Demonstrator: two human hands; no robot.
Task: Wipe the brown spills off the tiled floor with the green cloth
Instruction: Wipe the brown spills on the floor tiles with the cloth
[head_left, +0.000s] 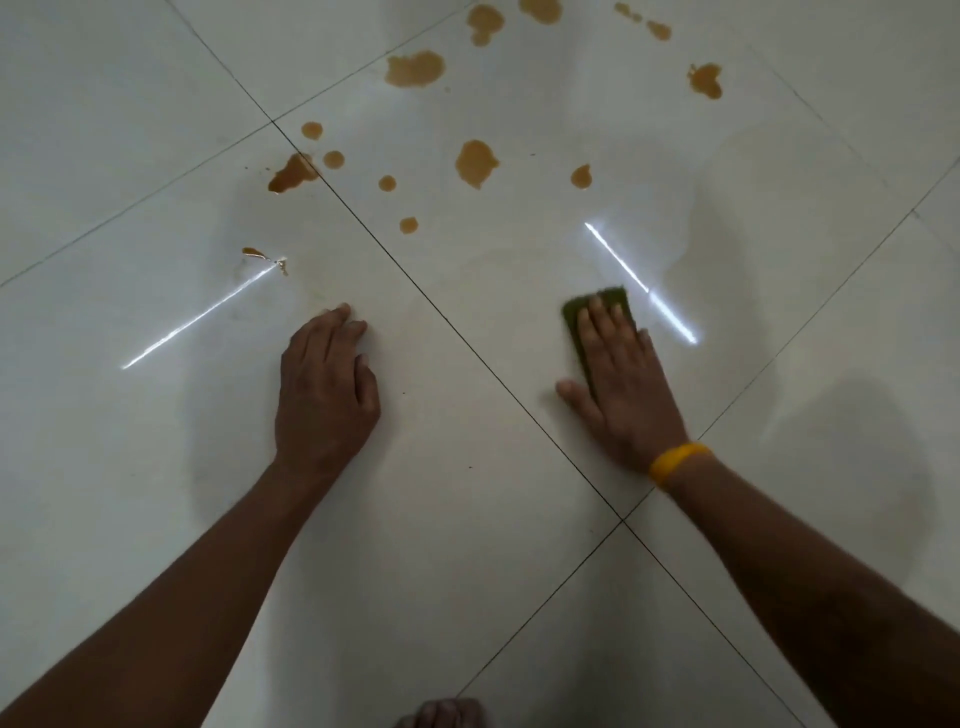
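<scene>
Green cloth (597, 306) mostly hidden under right hand (623, 384); only far end and left edge show, so folds and full outline cannot be told. Brown spills (415, 68) along top edge cut off by frame. Both forearms run out at bottom corners. Toes (447, 714) cut off at bottom edge. Palm of left hand (324, 387) hidden against tiled floor (467, 441).

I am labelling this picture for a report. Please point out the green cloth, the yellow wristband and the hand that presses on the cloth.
green cloth (575, 314): head view, bare far-left corner.
yellow wristband (678, 461): head view, middle of the band.
right hand (626, 387): head view, back of the hand.
</scene>
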